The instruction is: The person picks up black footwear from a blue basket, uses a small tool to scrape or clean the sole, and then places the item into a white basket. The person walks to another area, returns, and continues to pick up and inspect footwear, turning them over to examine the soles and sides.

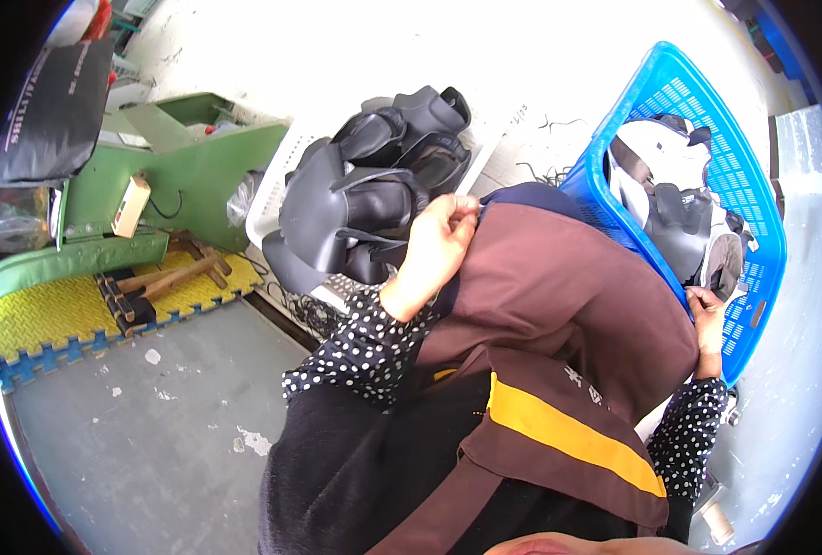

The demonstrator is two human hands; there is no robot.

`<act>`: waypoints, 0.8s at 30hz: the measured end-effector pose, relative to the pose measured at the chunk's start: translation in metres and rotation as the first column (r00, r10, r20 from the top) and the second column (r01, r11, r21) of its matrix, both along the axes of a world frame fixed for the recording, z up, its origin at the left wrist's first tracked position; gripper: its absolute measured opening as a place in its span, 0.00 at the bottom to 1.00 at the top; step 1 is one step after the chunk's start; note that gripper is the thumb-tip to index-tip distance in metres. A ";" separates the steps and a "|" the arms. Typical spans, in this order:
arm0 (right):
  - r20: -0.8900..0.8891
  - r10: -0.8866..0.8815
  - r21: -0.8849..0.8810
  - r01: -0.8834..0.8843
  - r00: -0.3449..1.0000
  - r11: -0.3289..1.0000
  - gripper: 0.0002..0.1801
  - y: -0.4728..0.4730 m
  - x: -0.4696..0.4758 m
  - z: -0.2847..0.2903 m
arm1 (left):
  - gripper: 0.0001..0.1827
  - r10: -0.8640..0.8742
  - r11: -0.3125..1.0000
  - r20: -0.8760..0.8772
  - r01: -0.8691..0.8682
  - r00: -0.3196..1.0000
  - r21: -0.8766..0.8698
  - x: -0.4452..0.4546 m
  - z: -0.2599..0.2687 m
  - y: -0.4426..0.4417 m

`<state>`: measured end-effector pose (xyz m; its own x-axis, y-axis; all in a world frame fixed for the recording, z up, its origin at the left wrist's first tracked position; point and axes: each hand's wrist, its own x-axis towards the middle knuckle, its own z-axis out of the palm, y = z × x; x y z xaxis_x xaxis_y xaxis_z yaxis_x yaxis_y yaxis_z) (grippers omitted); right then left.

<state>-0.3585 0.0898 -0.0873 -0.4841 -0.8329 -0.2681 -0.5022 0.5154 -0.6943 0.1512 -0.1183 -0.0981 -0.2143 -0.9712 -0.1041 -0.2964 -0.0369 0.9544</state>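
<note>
My left hand (pixel 442 243) pinches the upper left edge of a brown cloth apron (pixel 543 257) spread over my lap, with dark navy cloth showing under its edge. My right hand (pixel 706 316) has its fingers curled where the apron's right side meets the rim of a blue plastic basket (pixel 591 156); whether it holds cloth or rim I cannot tell. White and black shoe uppers (pixel 667 163) lie in the basket. Beyond my left hand, black shoe uppers (pixel 321 215) are piled in a white plastic basket (pixel 269 187). The apron's bib has a yellow band and white writing.
On the left stands a green metal machine or bench (pixel 203 173) with a beige switch box (pixel 131 206). Wooden-handled hammers (pixel 175 277) lie on a yellow foam mat (pixel 29 312). A black bag (pixel 54 114) bears writing. Black cord scraps (pixel 307 312) lie near the white basket.
</note>
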 end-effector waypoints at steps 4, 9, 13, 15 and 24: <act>-0.078 0.046 0.062 -0.041 0.996 0.997 0.08 -0.015 0.009 0.006 | 0.09 -0.028 1.000 0.000 0.028 1.000 -0.007 0.027 -0.004 0.026; -0.320 0.136 0.176 -0.082 0.938 0.981 0.11 -0.034 0.032 0.019 | 0.07 0.042 0.970 -0.084 -0.020 0.996 0.242 0.040 -0.011 0.027; -0.398 0.163 0.236 -0.071 0.903 0.969 0.14 -0.044 0.045 0.026 | 0.06 0.149 0.898 -0.278 -0.011 0.949 0.441 0.044 -0.015 0.021; -0.414 0.173 0.246 -0.073 0.894 0.966 0.14 -0.046 0.045 0.025 | 0.06 0.150 0.927 -0.284 -0.035 0.947 0.374 0.047 -0.015 0.018; -0.414 0.158 0.208 -0.076 0.897 0.975 0.14 -0.043 0.030 0.008 | 0.12 0.372 0.853 0.358 -0.163 0.857 -0.496 0.125 -0.001 -0.045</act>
